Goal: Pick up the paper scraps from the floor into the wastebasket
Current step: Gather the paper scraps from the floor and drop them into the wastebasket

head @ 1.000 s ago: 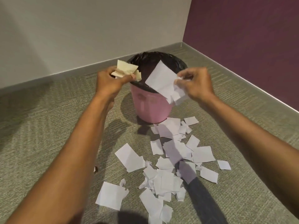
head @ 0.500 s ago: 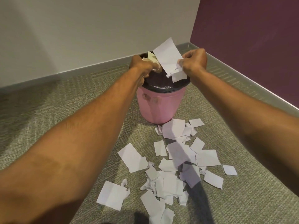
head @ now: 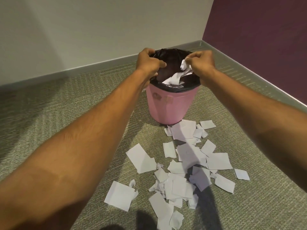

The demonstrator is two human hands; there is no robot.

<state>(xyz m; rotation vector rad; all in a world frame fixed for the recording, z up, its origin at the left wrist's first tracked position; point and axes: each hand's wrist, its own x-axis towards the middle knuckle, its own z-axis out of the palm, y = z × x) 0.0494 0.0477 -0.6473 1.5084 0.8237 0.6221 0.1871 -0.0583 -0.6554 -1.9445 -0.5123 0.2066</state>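
The pink wastebasket (head: 167,107) with a black liner stands on the carpet near the corner of the room. Both my hands are above its mouth. My left hand (head: 149,63) hangs over the left rim with its fingers loosely curled and thumb apart, and no paper shows in it. My right hand (head: 201,63) pinches crumpled white paper scraps (head: 183,65). A white piece (head: 172,78) trails down from them into the liner. Several more white scraps (head: 187,156) lie spread on the floor in front of the basket.
Grey-green carpet (head: 66,123) covers the floor. A pale wall (head: 99,30) with a grey skirting runs behind the basket, and a dark purple wall (head: 257,39) closes the right side. Shadows fall across the scraps at the bottom edge.
Both hands have lowered onto the basket's mouth. The yellowish paper has left my left hand. The big white sheet in my right hand now hangs crumpled into the liner.
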